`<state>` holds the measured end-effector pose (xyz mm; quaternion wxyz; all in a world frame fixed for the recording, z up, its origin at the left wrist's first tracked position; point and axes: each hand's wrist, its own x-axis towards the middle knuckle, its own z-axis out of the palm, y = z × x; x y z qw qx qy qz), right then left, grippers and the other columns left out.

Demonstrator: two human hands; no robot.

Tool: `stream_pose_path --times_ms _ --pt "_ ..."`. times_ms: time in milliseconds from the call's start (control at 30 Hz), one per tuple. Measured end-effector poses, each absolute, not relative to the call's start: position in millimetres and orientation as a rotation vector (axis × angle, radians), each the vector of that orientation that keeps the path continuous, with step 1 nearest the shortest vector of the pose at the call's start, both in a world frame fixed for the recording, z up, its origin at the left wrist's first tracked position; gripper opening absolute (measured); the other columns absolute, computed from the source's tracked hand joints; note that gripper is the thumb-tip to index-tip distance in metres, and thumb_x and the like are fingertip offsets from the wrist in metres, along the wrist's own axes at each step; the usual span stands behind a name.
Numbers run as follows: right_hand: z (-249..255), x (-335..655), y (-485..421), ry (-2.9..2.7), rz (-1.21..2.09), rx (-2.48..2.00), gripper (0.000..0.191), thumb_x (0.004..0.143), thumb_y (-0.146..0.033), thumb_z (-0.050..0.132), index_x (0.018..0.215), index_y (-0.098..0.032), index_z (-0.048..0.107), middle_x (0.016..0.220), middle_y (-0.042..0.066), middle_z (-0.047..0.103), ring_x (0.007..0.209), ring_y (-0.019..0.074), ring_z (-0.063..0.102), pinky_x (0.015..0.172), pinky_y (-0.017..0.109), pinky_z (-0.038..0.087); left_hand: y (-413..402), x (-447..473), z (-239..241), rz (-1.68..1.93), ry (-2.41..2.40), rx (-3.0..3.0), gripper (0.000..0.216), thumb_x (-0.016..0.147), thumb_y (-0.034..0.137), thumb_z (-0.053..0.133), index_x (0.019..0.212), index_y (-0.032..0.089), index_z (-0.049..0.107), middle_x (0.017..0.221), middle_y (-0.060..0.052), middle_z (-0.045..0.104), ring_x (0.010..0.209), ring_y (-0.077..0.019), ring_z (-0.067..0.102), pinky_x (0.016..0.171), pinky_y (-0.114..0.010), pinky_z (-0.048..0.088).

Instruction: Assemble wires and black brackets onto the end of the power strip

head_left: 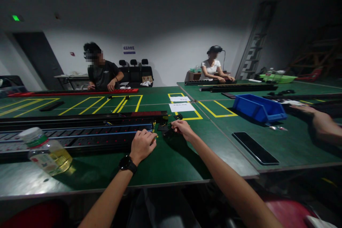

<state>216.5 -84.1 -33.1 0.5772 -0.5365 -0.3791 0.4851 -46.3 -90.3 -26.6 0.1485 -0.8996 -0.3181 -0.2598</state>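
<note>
My left hand (143, 144), with a dark watch (127, 164) on its wrist, is curled at the right end of a long black panel (101, 139). This panel has blue edge strips and rows of small red dots. Thin yellow wires (154, 125) show by the fingertips; what these fingers grip is hidden. To the right, my right hand (182, 129) is closed in a pinch on something too small to make out. Just left of it lie small black parts (163, 127), and another dark piece (178, 116) sits beyond.
A bottle of yellow liquid (45, 153) stands front left. Right of my arms are a phone (255, 148) and a blue bin (259, 108). A co-worker's arm (324, 123) reaches in at the right edge. Two people work across the green table (227, 164). Paper sheets (182, 107) lie mid-table.
</note>
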Motion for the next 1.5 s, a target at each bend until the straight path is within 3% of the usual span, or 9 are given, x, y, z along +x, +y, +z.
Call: stream_pose_path --times_ms 333,500,700,967,1167,1500 --pt "-33.5 215.7 -84.5 -0.905 1.116 -1.271 0.007 0.083 -0.016 0.073 0.077 -0.015 0.069 0.069 0.002 0.070 0.047 0.0060 0.052 0.042 0.015 0.035 -91.0 -46.2 -25.0 -0.751 -0.917 -2.605 0.015 0.094 0.024 0.063 0.104 0.025 0.074 0.097 -0.005 0.077 0.094 -0.0256 0.061 0.082 -0.043 0.041" --pt "-30.8 214.4 -85.5 -0.900 1.116 -1.278 0.009 0.084 -0.015 0.071 0.076 -0.015 0.069 0.068 0.002 0.069 0.047 0.0056 0.052 0.042 0.015 0.035 -91.6 -46.3 -24.4 -0.722 -0.904 -2.601 0.024 0.096 0.025 0.062 0.117 0.026 0.074 0.099 -0.005 0.078 0.095 -0.0260 0.061 0.082 -0.043 0.041" --pt "-28.2 213.3 -87.7 -0.894 1.123 -1.280 0.008 0.085 -0.014 0.070 0.077 -0.014 0.069 0.069 0.002 0.069 0.048 0.0053 0.052 0.043 0.015 0.035 -92.1 -46.0 -24.0 -0.710 -0.913 -2.617 0.017 0.096 0.024 0.063 0.106 0.027 0.076 0.099 -0.004 0.078 0.096 -0.0251 0.061 0.083 -0.043 0.040" --pt "-30.4 214.0 -86.5 -0.899 1.120 -1.291 0.008 0.085 -0.015 0.069 0.077 -0.015 0.069 0.068 0.002 0.070 0.047 0.0058 0.052 0.042 0.016 0.034 -91.5 -46.3 -24.5 -0.710 -0.926 -2.622 0.016 0.096 0.023 0.062 0.105 0.026 0.075 0.099 -0.003 0.078 0.096 -0.0249 0.061 0.083 -0.043 0.040" --pt "-31.0 213.5 -86.3 -0.914 1.112 -1.296 0.006 0.083 -0.016 0.071 0.077 -0.015 0.070 0.069 0.002 0.070 0.048 0.0063 0.052 0.041 0.016 0.033 -92.2 -46.6 -24.2 -0.674 -0.877 -2.597 0.024 0.098 0.026 0.060 0.119 0.027 0.072 0.102 -0.005 0.077 0.096 -0.0260 0.060 0.083 -0.043 0.039" --pt "-32.6 214.0 -86.7 -0.933 1.113 -1.278 0.006 0.081 -0.018 0.071 0.077 -0.015 0.069 0.068 0.001 0.068 0.048 0.0060 0.051 0.042 0.016 0.032 -92.1 -46.1 -23.8 -0.676 -0.890 -2.599 0.014 0.097 0.025 0.061 0.106 0.025 0.071 0.098 -0.005 0.076 0.095 -0.0257 0.060 0.081 -0.042 0.038"
